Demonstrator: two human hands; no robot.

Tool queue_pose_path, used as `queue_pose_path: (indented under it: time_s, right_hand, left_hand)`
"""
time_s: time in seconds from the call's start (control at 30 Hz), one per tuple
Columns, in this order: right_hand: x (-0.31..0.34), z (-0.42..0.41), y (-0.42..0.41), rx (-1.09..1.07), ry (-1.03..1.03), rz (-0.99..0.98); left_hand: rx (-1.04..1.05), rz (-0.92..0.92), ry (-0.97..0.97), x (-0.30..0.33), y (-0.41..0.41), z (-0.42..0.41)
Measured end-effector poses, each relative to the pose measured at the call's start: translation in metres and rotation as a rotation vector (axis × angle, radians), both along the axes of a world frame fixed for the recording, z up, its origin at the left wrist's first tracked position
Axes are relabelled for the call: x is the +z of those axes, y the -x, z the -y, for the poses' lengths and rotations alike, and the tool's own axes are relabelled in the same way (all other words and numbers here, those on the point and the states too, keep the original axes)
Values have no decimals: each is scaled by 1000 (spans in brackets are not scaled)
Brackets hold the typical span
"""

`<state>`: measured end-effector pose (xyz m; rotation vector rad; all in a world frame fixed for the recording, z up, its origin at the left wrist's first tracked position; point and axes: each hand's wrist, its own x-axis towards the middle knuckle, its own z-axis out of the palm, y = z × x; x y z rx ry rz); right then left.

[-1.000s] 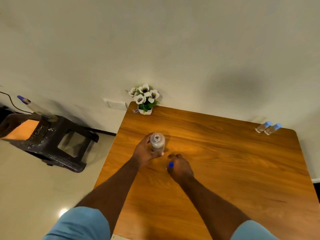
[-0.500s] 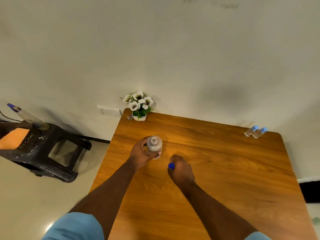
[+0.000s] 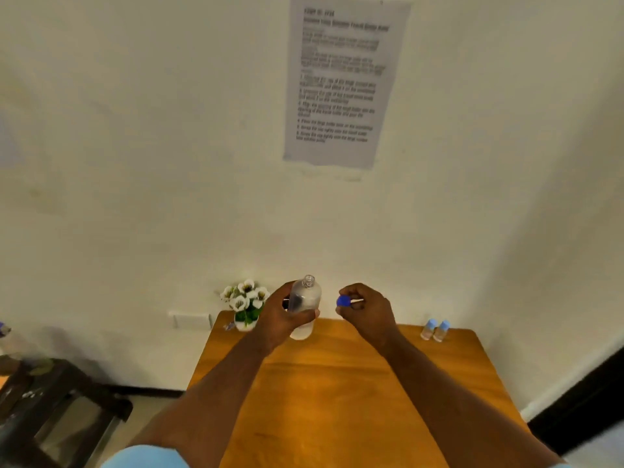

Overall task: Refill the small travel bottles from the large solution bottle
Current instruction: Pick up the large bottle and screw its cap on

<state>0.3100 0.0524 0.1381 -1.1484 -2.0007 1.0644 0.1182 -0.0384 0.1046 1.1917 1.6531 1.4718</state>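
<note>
Clear large bottle [image 3: 305,307], uncapped, is being gripped upright by the left hand [image 3: 283,318] over the table [image 3: 337,383]. Right hand [image 3: 368,310] fingers are pinching its blue cap [image 3: 343,301] at three o'clock. Two small travel bottles [image 3: 435,330] are standing farther right.

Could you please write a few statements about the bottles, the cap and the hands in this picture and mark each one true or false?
1. The left hand holds the large bottle in its grip. True.
2. The large bottle has its cap screwed on. False: its neck is open, and the blue cap is pinched in the right hand.
3. The two small travel bottles stand side by side at the table's far right corner. True.
4. The small travel bottles have had their caps taken off. False: both wear light blue caps.
5. The flower pot stands beside the small travel bottles. False: it is at the far left corner of the table.
</note>
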Motion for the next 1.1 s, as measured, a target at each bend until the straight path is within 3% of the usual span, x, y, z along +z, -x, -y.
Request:
queue_pose_path:
  time_s: [0.27,0.6,0.8,1.1]
  right_hand:
    - [144,-35,-25,51,-234,-83]
    - [294,-52,-56,187,-538,210]
    - [342,-50,-67,338,-683,542]
    - [365,-60,-77,299,-789,648]
  left_hand:
    - [-69,-55,-168,103,-30,-34]
    - [-129,-62,-330,196,-86,-70]
    - [-156,-72,-385,229,-112,-82]
    - [-151,-113,-391,247,-128,-92]
